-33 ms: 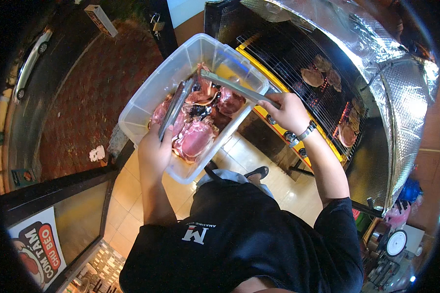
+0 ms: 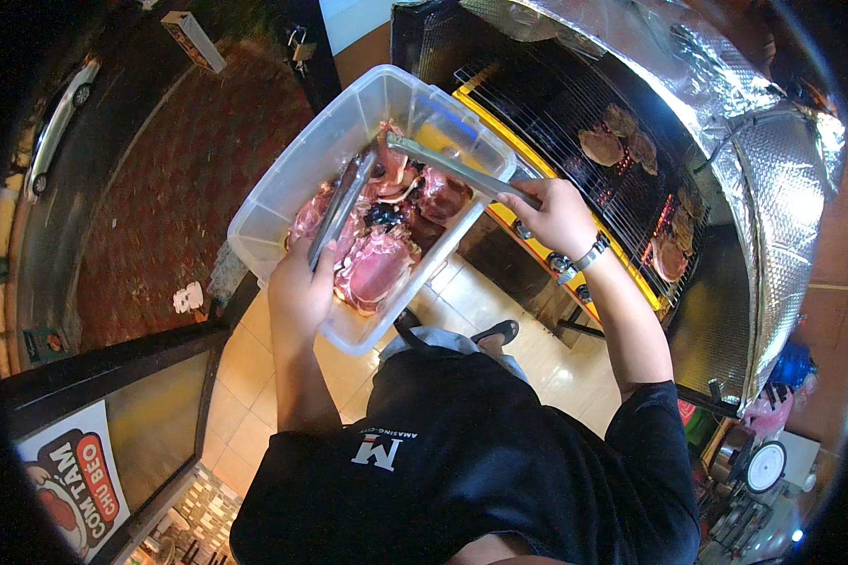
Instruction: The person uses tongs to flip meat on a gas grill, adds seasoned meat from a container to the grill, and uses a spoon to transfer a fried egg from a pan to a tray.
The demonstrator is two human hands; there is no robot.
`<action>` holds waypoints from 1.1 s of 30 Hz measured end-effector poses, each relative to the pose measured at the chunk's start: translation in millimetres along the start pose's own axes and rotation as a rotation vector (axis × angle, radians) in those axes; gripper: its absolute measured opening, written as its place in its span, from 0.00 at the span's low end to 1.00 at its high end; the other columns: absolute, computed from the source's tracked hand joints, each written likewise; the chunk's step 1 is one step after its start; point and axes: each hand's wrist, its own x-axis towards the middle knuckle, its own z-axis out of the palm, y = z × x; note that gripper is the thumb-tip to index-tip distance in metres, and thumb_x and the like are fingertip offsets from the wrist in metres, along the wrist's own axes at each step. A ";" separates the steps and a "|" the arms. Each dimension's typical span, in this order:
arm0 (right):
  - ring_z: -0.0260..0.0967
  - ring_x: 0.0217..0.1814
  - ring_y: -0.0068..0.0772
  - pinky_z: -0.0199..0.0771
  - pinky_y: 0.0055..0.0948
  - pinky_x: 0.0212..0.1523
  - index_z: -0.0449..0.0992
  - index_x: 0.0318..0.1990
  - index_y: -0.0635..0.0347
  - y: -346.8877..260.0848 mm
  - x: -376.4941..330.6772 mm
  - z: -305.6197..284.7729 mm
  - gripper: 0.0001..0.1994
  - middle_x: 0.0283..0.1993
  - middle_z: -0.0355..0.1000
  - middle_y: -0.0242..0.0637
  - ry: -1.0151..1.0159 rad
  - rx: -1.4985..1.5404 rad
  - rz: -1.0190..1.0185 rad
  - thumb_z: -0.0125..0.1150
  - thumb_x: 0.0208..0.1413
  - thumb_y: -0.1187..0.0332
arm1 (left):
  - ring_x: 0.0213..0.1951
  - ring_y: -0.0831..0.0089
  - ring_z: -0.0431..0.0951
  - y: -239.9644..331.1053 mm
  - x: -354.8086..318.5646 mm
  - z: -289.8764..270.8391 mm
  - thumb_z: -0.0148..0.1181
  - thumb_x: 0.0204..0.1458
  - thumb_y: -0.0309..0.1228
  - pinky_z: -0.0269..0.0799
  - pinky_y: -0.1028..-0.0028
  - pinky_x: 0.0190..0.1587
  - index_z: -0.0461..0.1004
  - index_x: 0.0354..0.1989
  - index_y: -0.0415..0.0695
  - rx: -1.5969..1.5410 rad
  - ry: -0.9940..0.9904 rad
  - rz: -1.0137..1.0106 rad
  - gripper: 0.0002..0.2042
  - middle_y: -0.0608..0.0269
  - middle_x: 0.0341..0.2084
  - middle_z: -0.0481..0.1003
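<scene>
My left hand (image 2: 300, 282) is closed around a pair of metal tongs (image 2: 341, 212), whose tips reach in among raw meat slices (image 2: 379, 268). The meat lies in dark marinade inside a clear plastic container (image 2: 273, 193), which tilts in front of me. From the right, my right hand (image 2: 556, 218) grips a second pair of metal tongs (image 2: 457, 169). These cross over the container's rim, with their tips at a meat slice (image 2: 396, 169) near the far end. Whether either pair pinches a slice is hard to tell. What bears the container's weight is hidden.
To the right a yellow-edged grill (image 2: 556, 122) holds several browning meat slices (image 2: 620, 141) over glowing coals. Crinkled foil sheeting (image 2: 773, 188) stands behind it. A dark-framed sign panel (image 2: 71, 480) is at the lower left, and a tiled floor (image 2: 245, 405) lies below.
My left hand and its tongs have shifted very slightly to the right. My right hand and its tongs look unmoved.
</scene>
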 end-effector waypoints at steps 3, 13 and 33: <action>0.71 0.25 0.43 0.70 0.35 0.29 0.78 0.36 0.65 5.9 -4.5 3.5 0.18 0.26 0.73 0.52 -0.005 0.075 0.040 0.60 0.51 0.56 | 0.29 0.51 0.75 12.1 2.5 5.1 0.52 0.54 0.38 0.67 0.61 0.32 0.72 0.35 0.40 -0.022 -0.080 -0.051 0.13 0.45 0.23 0.73; 0.56 0.14 0.11 0.54 0.16 0.15 0.77 0.38 0.62 31.1 -66.6 -6.8 0.14 0.16 0.62 0.23 -0.006 0.786 0.378 0.56 0.57 0.59 | 0.29 0.79 0.70 29.9 -3.9 9.6 0.50 0.58 0.35 0.65 0.78 0.32 0.70 0.40 0.35 -0.489 -0.153 -0.038 0.13 0.65 0.25 0.72; 0.73 0.31 0.49 0.73 0.40 0.31 0.77 0.44 0.51 273.8 -193.1 -62.4 0.18 0.30 0.74 0.48 0.572 -0.392 0.481 0.59 0.48 0.53 | 0.14 0.90 0.55 126.6 -44.3 96.4 0.49 0.59 0.38 0.46 0.87 0.15 0.67 0.34 0.46 -0.662 -0.174 -0.154 0.09 0.76 0.15 0.62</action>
